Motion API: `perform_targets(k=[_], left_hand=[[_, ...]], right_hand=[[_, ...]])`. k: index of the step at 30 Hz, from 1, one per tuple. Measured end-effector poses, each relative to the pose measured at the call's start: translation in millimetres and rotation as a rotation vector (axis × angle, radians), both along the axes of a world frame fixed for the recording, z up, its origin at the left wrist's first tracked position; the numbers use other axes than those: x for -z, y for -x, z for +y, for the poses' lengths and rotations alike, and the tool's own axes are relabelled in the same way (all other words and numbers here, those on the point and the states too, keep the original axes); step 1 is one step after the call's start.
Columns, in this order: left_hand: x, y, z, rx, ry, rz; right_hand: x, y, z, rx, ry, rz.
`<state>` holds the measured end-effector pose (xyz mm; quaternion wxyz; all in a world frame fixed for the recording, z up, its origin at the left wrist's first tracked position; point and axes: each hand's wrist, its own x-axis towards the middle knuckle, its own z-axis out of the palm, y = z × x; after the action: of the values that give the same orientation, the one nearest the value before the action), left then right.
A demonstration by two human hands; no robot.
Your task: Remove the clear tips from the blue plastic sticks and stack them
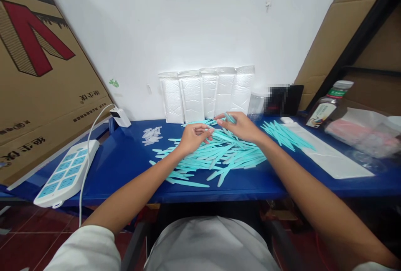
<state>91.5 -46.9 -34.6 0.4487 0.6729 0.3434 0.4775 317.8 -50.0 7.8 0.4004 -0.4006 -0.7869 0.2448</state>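
Note:
A heap of slim turquoise eyebrow razors (200,156) is spread over the middle of the blue table. Above this heap my left hand (194,137) is closed, thumb against curled fingers; what sits in its pinch, if anything, is too small to make out. Further right and slightly higher, my right hand (239,125) has its fingers closed round a turquoise eyebrow razor (230,117), whose end sticks up between them. The fingertips of both hands are close together but apart. Small clear plastic pieces (151,135) lie in a loose group left of the heap.
White padded mailers (192,97) lean on the wall. More razors (283,135) rest partly on a white sheet-like packet (332,152) at right. A labelled bottle (327,106) and plastic bags (360,135) stand beyond. At left are a power strip (67,173) and a cabled white charger (120,117).

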Motion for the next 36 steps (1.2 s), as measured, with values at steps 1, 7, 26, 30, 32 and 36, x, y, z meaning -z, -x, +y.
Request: perform_targets(k=[1, 7, 26, 30, 32, 36], left_hand=[[-0.9, 1.3, 0.8, -0.006, 0.011, -0.011], [-2.0, 8.4, 7.0, -0.011, 0.011, -0.034], [-2.5, 18.2, 9.5, 0.155, -0.027, 0.192], [-10.0, 22.6, 12.2, 0.133, -0.054, 0.215], [-16.5, 32.2, 18.0, 0.067, -0.065, 0.198], [-26.4, 62.2, 34.5, -0.086, -0.106, 0.234]], right_hand=[[0.2, -3.7, 1.0, 0.001, 0.007, -0.071], [2.6, -13.3, 1.1, -0.13, 0.096, -0.224], [-5.1, -13.3, -6.5, -0.266, 0.236, -0.311], [-3.5, -15.8, -4.5, -0.287, 0.225, -0.331], [-5.2, -21.2, -3.7, -0.26, 0.214, -0.321], [-10.8, -50.2, 3.0, -0.144, 0.187, -0.349]])
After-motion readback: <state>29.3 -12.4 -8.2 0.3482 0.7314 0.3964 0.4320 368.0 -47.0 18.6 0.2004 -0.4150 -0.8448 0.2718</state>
